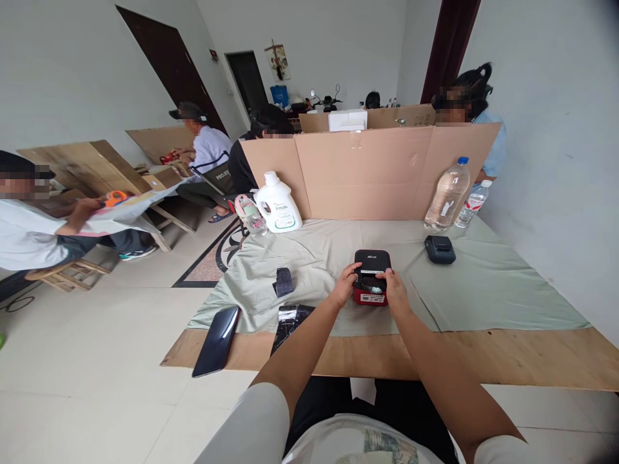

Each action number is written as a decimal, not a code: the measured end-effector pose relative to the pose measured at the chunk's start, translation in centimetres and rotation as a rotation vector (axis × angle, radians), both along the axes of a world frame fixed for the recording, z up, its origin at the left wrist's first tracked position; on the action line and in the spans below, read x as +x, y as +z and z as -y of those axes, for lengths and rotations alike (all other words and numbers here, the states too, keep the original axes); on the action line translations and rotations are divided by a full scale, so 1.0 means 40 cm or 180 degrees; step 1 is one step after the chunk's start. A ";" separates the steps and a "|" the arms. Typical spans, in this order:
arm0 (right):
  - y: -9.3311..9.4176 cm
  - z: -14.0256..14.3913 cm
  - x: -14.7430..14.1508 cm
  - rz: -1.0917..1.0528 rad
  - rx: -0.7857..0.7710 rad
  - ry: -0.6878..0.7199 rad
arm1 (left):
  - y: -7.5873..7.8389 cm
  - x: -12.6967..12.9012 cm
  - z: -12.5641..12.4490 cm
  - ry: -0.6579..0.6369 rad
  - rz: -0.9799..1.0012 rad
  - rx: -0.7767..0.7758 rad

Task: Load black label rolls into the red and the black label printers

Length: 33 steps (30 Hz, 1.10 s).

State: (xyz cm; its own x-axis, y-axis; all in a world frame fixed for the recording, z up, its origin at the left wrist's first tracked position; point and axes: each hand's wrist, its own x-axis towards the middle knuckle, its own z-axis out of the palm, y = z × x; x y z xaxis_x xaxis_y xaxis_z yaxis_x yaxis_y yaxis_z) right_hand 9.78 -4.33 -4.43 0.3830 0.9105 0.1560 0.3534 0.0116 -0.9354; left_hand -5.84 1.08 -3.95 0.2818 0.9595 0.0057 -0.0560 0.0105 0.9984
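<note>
On the cloth-covered table a small red-and-black label printer [372, 260] stands in front of me, with a slot in its top and a white label on its near side. My left hand [346, 283] grips its left edge, the fingers curled against the casing. On the opposite side my right hand [395, 290] holds the right edge, its thumb reaching over the top near the slot. Left of my hands lie a small dark folded piece [283, 281] and a shiny black sheet-like thing [292, 320], partly hidden by my left forearm. A smaller black device [440, 249] sits to the right.
A dark phone or tablet [216, 340] overhangs the table's front-left edge. A white jug [278, 203] and a clear bottle [250, 216] stand back left. A large water bottle [447, 194] and a smaller one [472, 205] are back right. Behind them rises a cardboard screen [362, 174]; several people sit beyond.
</note>
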 end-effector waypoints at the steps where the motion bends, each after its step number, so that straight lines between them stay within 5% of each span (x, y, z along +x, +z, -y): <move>1: 0.006 0.003 -0.004 -0.0028 0.0003 -0.0096 | 0.001 -0.002 -0.002 -0.0036 0.0011 -0.0018; 8: -0.023 0.029 -0.029 0.0261 0.0641 -0.0414 | 0.013 -0.007 0.000 -0.0145 0.0427 -0.0363; 17: -0.071 0.021 -0.041 -0.0441 0.0536 -0.0690 | 0.025 0.015 -0.018 -0.0115 0.0586 -0.0489; 24: -0.129 0.036 -0.042 -0.0268 0.1005 -0.0505 | 0.048 0.010 -0.030 -0.0274 0.0620 -0.0378; 28: -0.158 0.033 -0.032 -0.0305 0.1213 -0.0288 | 0.049 0.022 -0.041 0.0078 -0.0005 0.0000; 33: -0.167 0.026 -0.028 -0.0321 0.1268 -0.0301 | 0.100 0.056 -0.046 0.0453 -0.1884 0.1394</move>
State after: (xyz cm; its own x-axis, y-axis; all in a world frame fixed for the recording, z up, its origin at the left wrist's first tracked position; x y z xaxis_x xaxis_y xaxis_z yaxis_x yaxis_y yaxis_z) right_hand 8.64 -5.36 -11.10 0.4933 0.7467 0.4461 0.2771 0.3512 -0.8943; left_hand -3.59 2.90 0.04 0.2297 0.9316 0.2815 0.5205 -0.3620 0.7733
